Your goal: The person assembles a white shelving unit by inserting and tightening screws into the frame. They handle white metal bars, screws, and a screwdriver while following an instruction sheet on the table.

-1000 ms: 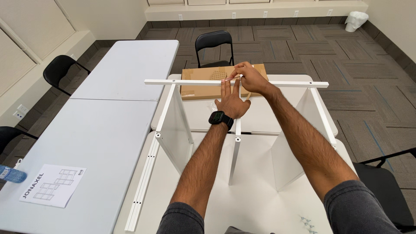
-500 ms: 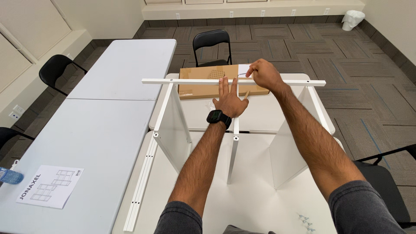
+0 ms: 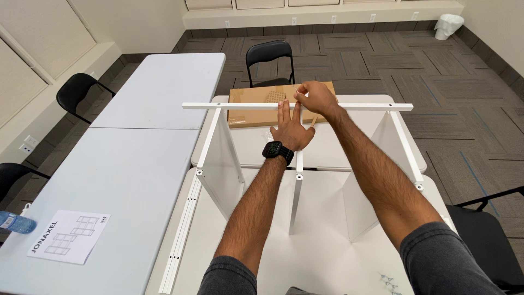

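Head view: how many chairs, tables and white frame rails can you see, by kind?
Black folding chairs: 4 (far, left, lower left edge, right edge)
Grey folding tables: 2 (long one left, one under the frame)
Loose white metal rails on table: 2
Total: 8

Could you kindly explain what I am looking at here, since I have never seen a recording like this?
This is one view from a camera worn on a person's head, looking down at their own bare arms. The left hand, with a black watch on its wrist, lies flat against the middle upright of a white frame standing on a white table. The right hand pinches the frame's top rail where that upright meets it. Behind lies a cardboard box. Loose white rails and small screws lie on the table. On the grey table to the left is an instruction sheet. Black chairs stand around.
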